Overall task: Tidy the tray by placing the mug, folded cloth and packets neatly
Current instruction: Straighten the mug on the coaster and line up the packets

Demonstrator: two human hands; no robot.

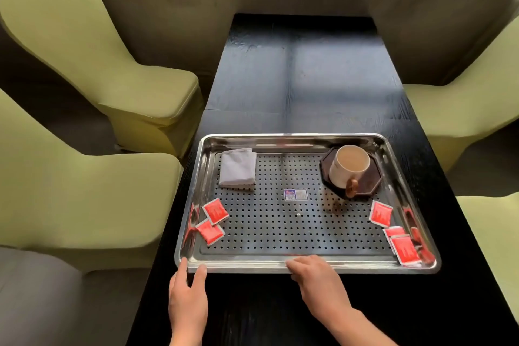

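Head view, the only one I have: a steel tray (pixel 307 266) sits on the black table (pixel 303 70), and I take it as my landmark. My left hand (pixel 187 296) rests at the tray's near left corner, fingers (pixel 200 271) loosely spread against the rim and gripping nothing that I can make out. My right hand (pixel 317 278) lies on the tray's near rim toward the middle, fingers curled over the edge, lightly touching rather than carrying anything.

Inside the tray, the folded cloth (pixel 238 167) lies squarely in the far left corner. The mug (pixel 348 167) stands upright on a dark coaster (pixel 370 181) in the far right corner, handle turned toward me. Those two look settled to me.

The packets are what remains, I judge. Two red packets (pixel 214 220) overlap askew near the tray's left wall; one packet (pixel 380 213) sits tilted near the right wall, and others (pixel 403 248) are heaped in the near right corner. A small sticker (pixel 295 194) marks the tray's middle. Gathering the packets into one tidy group seems the outstanding work.
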